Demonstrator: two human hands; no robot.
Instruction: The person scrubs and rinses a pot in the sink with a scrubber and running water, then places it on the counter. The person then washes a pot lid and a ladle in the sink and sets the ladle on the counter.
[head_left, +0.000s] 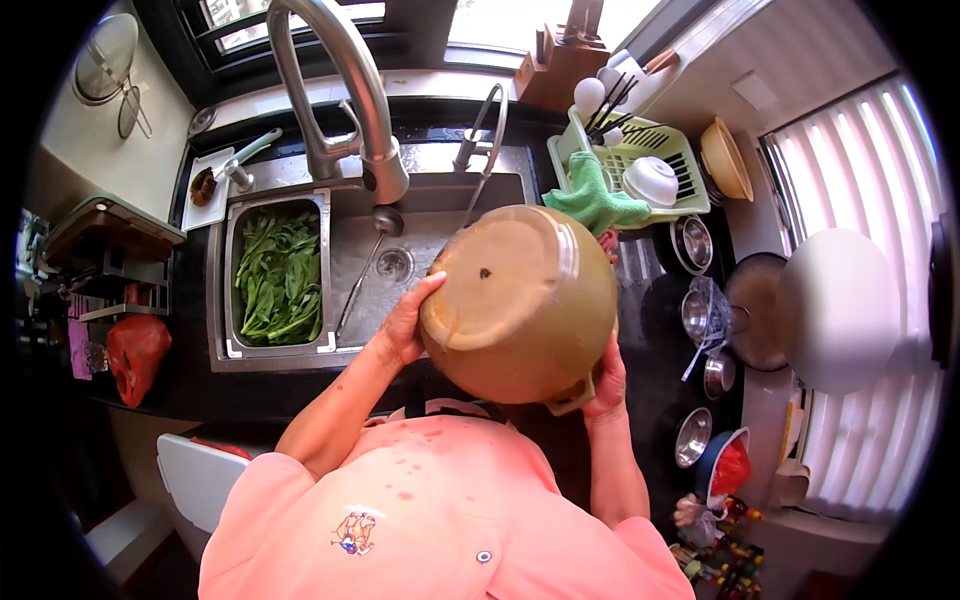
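Note:
A large brown pot is tilted in front of my chest, its flat bottom turned up toward me. My left hand grips its left edge, thumb on the base. On the right, my right hand holds the pot's side beside a small handle. The pot covers the right part of the steel sink. Inside the sink, a ladle lies near the drain. Leafy greens fill a rectangular steel basin at the sink's left. The tall faucet rises behind.
A green dish rack with a white bowl and a green cloth stands at the back right. Metal bowls line the right counter. A red bag is at the left, and a knife block behind.

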